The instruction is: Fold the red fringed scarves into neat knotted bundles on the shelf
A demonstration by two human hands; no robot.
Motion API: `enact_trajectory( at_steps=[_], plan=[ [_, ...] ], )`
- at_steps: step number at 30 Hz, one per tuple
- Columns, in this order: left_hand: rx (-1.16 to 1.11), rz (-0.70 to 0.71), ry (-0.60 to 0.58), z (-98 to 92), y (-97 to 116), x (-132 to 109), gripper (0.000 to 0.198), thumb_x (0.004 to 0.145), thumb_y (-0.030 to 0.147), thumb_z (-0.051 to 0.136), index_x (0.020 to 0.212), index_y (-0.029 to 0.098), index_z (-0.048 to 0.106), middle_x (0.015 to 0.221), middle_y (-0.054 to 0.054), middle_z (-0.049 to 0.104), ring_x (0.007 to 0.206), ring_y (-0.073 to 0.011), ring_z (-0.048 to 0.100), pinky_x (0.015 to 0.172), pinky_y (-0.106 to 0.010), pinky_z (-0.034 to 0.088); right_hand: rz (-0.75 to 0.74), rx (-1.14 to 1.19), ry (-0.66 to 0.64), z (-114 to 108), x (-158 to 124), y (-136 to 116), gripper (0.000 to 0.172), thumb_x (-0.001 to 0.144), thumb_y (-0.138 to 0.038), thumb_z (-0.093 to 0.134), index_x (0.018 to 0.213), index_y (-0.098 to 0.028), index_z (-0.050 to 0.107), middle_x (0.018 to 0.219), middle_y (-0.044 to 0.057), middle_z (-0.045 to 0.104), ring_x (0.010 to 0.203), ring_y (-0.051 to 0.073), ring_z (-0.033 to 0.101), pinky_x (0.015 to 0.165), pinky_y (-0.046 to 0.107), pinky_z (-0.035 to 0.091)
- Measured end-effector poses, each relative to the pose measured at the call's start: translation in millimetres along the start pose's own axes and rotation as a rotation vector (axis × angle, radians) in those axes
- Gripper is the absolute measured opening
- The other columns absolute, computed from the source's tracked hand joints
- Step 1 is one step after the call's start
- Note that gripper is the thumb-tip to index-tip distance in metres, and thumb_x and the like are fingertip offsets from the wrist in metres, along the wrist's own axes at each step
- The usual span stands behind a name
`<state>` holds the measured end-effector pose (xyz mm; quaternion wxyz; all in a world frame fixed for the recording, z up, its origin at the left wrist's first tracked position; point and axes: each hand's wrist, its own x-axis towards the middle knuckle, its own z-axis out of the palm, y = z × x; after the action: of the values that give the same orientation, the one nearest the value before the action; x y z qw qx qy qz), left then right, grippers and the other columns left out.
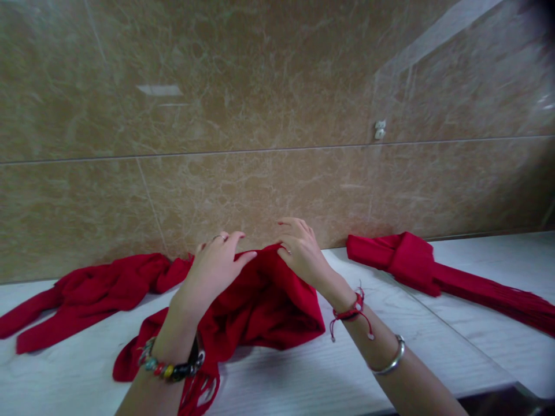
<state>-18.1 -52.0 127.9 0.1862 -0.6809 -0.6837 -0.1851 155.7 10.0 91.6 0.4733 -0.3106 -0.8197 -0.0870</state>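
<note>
A bunched red scarf [269, 312] lies in front of me on the pale table, its tassels trailing toward the near edge. Over its upper left part is my left hand [219, 263], thumb and fingers apart, with a ring on one finger. My right hand [301, 248] is at the scarf's raised upper edge, its fingers spread and the thumb near or against the cloth. Neither hand shows a firm grip. Part of the scarf is hidden behind my left forearm.
Another crumpled red scarf [108, 286] lies to the left, along the wall. A folded red scarf [411, 263] with a long fringe lies on the right. The white wood-grain table [347, 370] meets a brown marble-patterned wall [260, 104] at the back.
</note>
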Motion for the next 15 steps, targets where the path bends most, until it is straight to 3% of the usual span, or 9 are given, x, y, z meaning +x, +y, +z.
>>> enact_trajectory(
  at_steps=[3,5,7,12,15],
  plan=[
    [-0.149,0.128,-0.031,8.5,16,-1,0.038,0.078,0.034,0.051,0.112,0.017,0.051,0.105,-0.010,0.062,0.096,-0.0228,0.057,0.080,-0.031,0.040,-0.039,-0.018,-0.006,-1,0,-5,0.021,0.073,-0.007,0.047,0.073,-0.017,0.065,0.115,0.011,0.051,0.112,0.023,0.039,0.092,0.041,0.031],
    [-0.213,0.161,-0.073,9.2,26,-1,0.024,0.080,0.024,0.046,0.100,0.018,0.058,0.096,-0.008,0.066,0.089,-0.0200,0.060,0.078,-0.028,0.041,-0.023,-0.032,0.011,-1,0,-5,0.022,0.073,-0.006,0.047,0.073,-0.018,0.065,0.114,0.010,0.051,0.111,0.023,0.039,0.092,0.040,0.031],
    [-0.232,0.155,-0.063,4.6,29,0,0.023,0.082,0.017,0.039,0.088,0.019,0.062,0.088,-0.006,0.068,0.083,-0.0192,0.062,0.075,-0.028,0.041,0.027,-0.035,0.012,0,-1,0,0.020,0.073,-0.008,0.048,0.074,-0.018,0.066,0.114,0.010,0.051,0.110,0.023,0.039,0.091,0.041,0.031],
    [-0.216,0.022,0.029,-15.7,5,2,0.026,0.082,0.020,0.035,0.089,0.018,0.060,0.090,-0.007,0.067,0.086,-0.0210,0.061,0.074,-0.028,0.041,0.128,0.016,-0.163,8,-5,17,0.016,0.072,-0.010,0.051,0.073,-0.017,0.065,0.115,0.011,0.051,0.109,0.025,0.040,0.086,0.043,0.035],
    [-0.129,-0.019,-0.043,-17.7,-13,0,0.026,0.082,0.021,0.035,0.084,0.019,0.061,0.089,-0.006,0.067,0.085,-0.0213,0.061,0.075,-0.029,0.042,0.119,0.041,-0.132,12,-6,21,0.013,0.074,-0.012,0.050,0.073,-0.017,0.063,0.109,0.010,0.053,0.105,0.023,0.044,0.085,0.042,0.036]
  ],
)
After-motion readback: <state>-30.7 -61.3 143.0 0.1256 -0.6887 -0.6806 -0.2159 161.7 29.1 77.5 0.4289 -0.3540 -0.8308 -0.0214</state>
